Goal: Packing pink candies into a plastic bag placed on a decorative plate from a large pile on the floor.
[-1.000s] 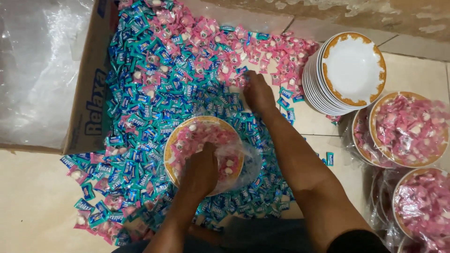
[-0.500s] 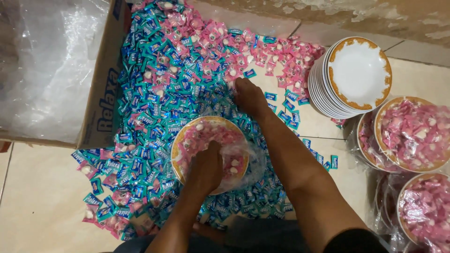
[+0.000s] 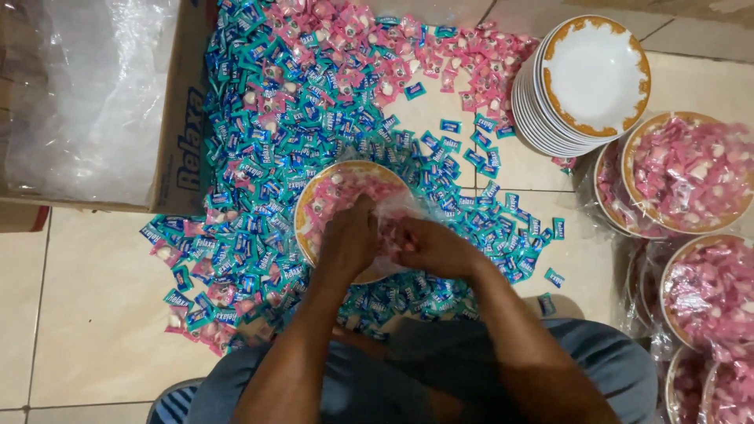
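Tiled floor (image 3: 102, 298) carries everything, so the person sits w/ all in arm's reach. Far left of the hands, an open cardboard box (image 3: 184, 118) w/ a clear liner. Ahead and around them, a wide spread of blue and pink wrapped sweets (image 3: 314, 102). To the right, a stack of empty gold-rimmed plates (image 3: 597, 74), then filled plates (image 3: 683, 169) wrapped in film. Directly under the hands, one gold-rimmed plate (image 3: 308, 206) of pink sweets in clear plastic. Left hand (image 3: 349, 243) and right hand (image 3: 428, 245) meet over it, fingers curled, apparently pinching the plastic; exact grip can't be told.
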